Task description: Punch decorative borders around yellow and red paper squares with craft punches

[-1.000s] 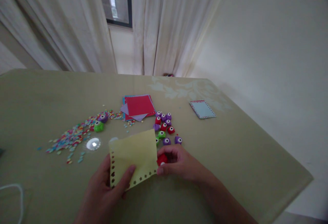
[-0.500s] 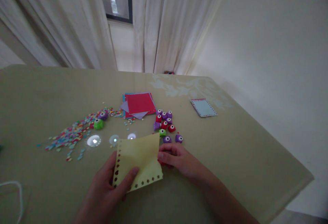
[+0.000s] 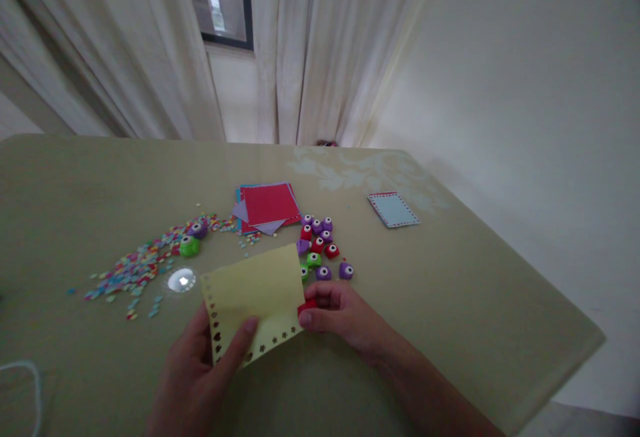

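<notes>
My left hand [image 3: 210, 357] is closed on a sheet of yellow paper [image 3: 260, 290], thumb on top and fingers underneath. Small shapes are punched out along the sheet's left and lower edges, hearts and stars among them. At the sheet's right edge my right hand [image 3: 335, 310] pinches a red craft punch [image 3: 307, 305], which meets the paper there; the fingers hide part of it. Just beyond that hand stand several purple, red and green craft punches, such as a purple punch [image 3: 346, 270] and a green punch [image 3: 313, 260].
A stack of coloured paper with a red sheet [image 3: 273, 203] on top lies farther back. To the right is a pale blue punched card [image 3: 393, 209]. Paper confetti [image 3: 135, 267] spreads at left, beside a green punch [image 3: 189, 246]. A white cable [image 3: 35, 377] lies near the left edge.
The yellow sheet has shifted left and turned slightly. The red punch, mostly hidden before, now shows in my right hand at the sheet's right edge.
</notes>
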### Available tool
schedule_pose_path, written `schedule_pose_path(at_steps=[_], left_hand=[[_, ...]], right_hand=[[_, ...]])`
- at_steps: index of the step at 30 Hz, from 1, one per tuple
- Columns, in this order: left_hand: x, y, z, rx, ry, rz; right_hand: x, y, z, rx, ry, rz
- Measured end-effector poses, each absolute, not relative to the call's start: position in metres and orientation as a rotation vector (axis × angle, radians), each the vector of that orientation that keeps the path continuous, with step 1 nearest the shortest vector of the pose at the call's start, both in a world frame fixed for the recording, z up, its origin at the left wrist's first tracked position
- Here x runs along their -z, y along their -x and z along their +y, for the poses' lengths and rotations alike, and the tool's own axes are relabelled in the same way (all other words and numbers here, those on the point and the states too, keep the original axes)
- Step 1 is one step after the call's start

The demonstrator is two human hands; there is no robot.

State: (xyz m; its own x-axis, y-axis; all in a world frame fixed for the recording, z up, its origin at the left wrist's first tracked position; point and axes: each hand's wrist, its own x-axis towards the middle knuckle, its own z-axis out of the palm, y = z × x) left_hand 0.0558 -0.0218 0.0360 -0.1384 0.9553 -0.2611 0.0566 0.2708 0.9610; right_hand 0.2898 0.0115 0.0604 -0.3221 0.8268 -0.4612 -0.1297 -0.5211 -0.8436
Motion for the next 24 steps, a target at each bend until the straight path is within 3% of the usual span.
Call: schedule_pose_path(at_steps=[24], left_hand=[[-0.0289,-0.0591,-0.0221,-1.036,-0.998,1.406]], right_hand=[[-0.0530,-0.2859,0.0078,-1.942,1.222,-0.892]])
